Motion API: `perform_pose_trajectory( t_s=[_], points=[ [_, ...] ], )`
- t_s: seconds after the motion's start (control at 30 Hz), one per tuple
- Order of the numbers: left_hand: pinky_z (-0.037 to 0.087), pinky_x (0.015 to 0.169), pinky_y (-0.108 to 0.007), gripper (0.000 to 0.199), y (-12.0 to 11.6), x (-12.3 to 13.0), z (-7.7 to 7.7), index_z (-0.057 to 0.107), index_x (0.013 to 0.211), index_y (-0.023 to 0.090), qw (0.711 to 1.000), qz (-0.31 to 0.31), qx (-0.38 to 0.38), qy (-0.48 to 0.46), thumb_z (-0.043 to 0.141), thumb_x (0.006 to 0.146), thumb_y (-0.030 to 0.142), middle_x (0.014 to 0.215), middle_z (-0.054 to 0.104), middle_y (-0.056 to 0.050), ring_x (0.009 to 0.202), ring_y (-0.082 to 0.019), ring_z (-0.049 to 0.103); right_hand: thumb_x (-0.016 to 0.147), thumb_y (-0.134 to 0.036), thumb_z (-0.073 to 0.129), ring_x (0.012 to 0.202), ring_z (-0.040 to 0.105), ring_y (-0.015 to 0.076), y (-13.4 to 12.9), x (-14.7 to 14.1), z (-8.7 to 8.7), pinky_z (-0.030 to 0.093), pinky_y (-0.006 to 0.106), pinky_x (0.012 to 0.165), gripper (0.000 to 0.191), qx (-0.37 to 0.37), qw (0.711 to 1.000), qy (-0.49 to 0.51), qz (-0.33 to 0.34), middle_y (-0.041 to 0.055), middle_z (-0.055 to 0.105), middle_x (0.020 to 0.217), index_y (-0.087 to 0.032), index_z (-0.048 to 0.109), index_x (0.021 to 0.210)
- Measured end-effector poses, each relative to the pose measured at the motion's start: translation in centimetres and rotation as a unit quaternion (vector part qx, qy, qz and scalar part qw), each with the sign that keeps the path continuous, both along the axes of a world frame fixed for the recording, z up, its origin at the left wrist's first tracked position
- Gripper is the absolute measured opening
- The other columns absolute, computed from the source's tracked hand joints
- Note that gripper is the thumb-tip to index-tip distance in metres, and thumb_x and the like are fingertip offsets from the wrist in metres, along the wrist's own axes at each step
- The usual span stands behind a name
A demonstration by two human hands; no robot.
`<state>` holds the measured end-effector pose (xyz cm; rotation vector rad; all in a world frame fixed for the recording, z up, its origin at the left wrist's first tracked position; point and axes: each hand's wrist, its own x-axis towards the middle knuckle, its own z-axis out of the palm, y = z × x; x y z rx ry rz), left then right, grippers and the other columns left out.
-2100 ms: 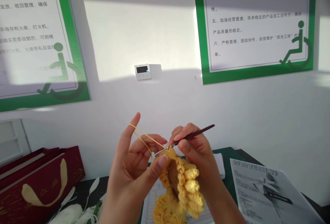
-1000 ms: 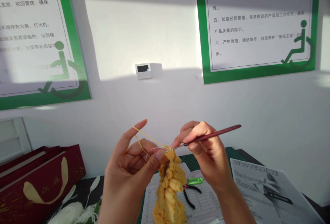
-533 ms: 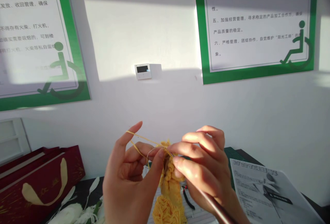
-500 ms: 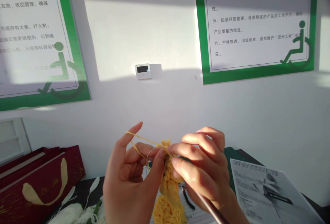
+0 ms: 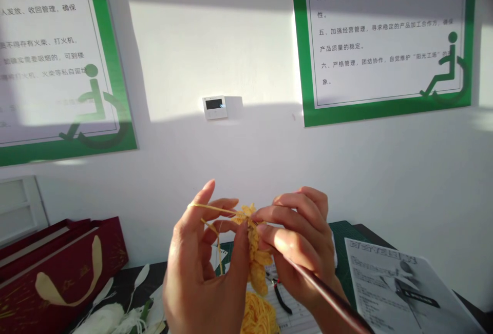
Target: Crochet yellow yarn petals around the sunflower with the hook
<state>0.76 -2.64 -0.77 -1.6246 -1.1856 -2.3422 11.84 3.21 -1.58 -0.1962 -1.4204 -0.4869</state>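
My left hand (image 5: 204, 262) pinches the soft, light crochet piece (image 5: 256, 267) at its top edge; my right hand (image 5: 296, 241) grips the crochet hook (image 5: 327, 293).

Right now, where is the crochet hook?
In the head view, the crochet hook slants down to the lower right from the right hand, whose fingers hide its tip at the yellow crochet piece.

Two hands (image 5: 204, 267) (image 5: 302, 241), one crochet hook (image 5: 327, 293), two posters (image 5: 50, 52) (image 5: 385, 31).
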Motion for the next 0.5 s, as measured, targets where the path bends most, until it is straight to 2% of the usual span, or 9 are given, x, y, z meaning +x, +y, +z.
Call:
perform_pose_trajectory(
  t_s=[0.1,0.23,0.4,0.5],
  points=[
    [0.061,0.086,-0.035,0.047,0.0,-0.6,-0.1,0.069,0.128,0.033,0.999,-0.007,0.015,0.044,0.081,0.086,0.015,0.108,0.078,-0.003,0.095,-0.023,0.076,0.099,-0.009,0.057,0.086,0.068,0.0174,0.0,0.3,0.1,0.041,0.043,0.090,0.020,-0.020,0.999,-0.015,0.020,-0.0021,0.080,0.086,-0.022,0.059,0.084],
    [0.059,0.087,-0.041,0.036,0.3,-1.0,-0.5,0.073,0.119,0.030,0.995,0.031,0.033,0.093,0.078,0.088,0.012,0.104,0.080,-0.003,0.089,-0.024,0.076,0.095,-0.006,0.055,0.088,0.070,0.0173,-0.2,0.6,0.2,0.042,0.043,0.090,0.019,-0.054,0.998,-0.025,0.030,-0.0023,0.080,0.090,-0.023,0.059,0.087],
    [0.060,0.082,-0.037,0.060,1.0,-1.0,-0.8,0.062,0.140,0.033,0.987,0.038,0.071,0.138,0.070,0.089,0.003,0.091,0.076,0.002,0.083,-0.020,0.075,0.094,-0.007,0.055,0.087,0.069,0.0177,-0.3,0.5,0.1,0.041,0.043,0.091,0.019,-0.056,0.998,-0.011,0.008,-0.0039,0.079,0.087,-0.024,0.061,0.086],
    [0.060,0.080,-0.036,0.062,1.4,-1.1,-0.8,0.059,0.144,0.032,0.983,0.061,0.062,0.161,0.068,0.090,0.003,0.090,0.076,0.002,0.081,-0.019,0.075,0.096,-0.010,0.054,0.087,0.068,0.0186,-0.3,0.4,0.0,0.040,0.043,0.090,0.019,-0.050,0.999,-0.003,0.000,-0.0037,0.079,0.086,-0.023,0.062,0.085]
  ],
)
